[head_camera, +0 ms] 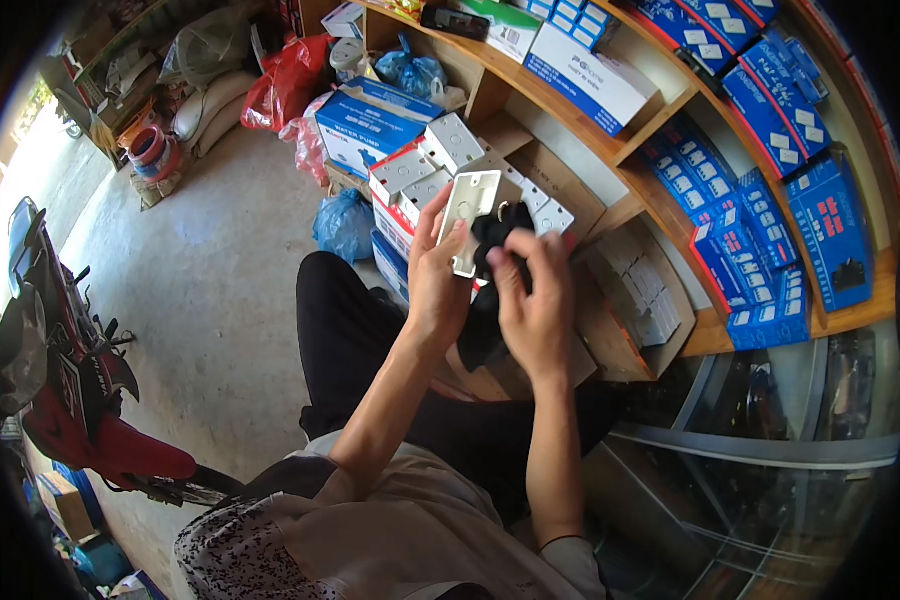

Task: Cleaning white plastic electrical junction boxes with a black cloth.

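Observation:
My left hand [441,277] grips a white plastic electrical wall box [469,202], its hollow side facing up and its long edge tilted. In my right hand [532,300] is a bunched black cloth [504,229], held against the right edge of the box; the fingers are slightly blurred. More of the dark cloth seems to hang below my hands, though its outline is hard to make out. Just beyond them, several similar white boxes [454,142] lie piled on top of a red-and-white carton [394,221].
A blue water pump carton [375,124] and a blue plastic bag [345,225] stand ahead. Wooden shelves [615,146] with blue product boxes [776,112] curve along the right, above a glass display case [750,450]. At left a red motorbike [112,442] stands on the concrete floor [217,300].

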Demonstrator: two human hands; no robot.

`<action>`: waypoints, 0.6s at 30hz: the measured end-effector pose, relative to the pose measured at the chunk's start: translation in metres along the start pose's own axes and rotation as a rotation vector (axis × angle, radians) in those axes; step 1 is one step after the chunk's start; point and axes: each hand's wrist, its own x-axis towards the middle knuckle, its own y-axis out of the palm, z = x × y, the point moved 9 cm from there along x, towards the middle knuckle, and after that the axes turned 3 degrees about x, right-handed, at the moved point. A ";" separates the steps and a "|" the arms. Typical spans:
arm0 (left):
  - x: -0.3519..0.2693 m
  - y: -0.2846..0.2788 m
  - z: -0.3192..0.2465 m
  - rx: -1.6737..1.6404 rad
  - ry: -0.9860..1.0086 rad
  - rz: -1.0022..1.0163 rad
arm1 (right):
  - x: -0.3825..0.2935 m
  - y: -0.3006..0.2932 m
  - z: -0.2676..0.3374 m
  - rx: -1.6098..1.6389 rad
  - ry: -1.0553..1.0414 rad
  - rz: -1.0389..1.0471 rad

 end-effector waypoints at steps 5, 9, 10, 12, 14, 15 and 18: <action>-0.014 0.028 0.005 0.083 -0.076 0.102 | 0.022 -0.042 -0.009 -0.044 0.001 -0.272; -0.001 -0.001 0.000 0.119 -0.035 -0.050 | -0.018 0.005 0.015 0.045 -0.007 0.133; -0.001 -0.001 0.002 0.110 -0.047 -0.035 | -0.024 0.005 0.010 0.028 0.008 0.139; -0.002 0.005 0.011 0.094 -0.066 0.019 | -0.020 -0.010 0.004 -0.003 -0.021 0.049; -0.014 0.024 0.017 0.100 -0.106 0.088 | 0.004 -0.038 -0.010 -0.066 -0.059 -0.148; -0.020 0.034 0.016 0.097 -0.107 0.122 | 0.012 -0.052 -0.024 0.054 -0.020 -0.271; -0.022 0.038 0.016 0.124 -0.122 0.091 | 0.027 -0.063 -0.025 0.103 -0.026 -0.281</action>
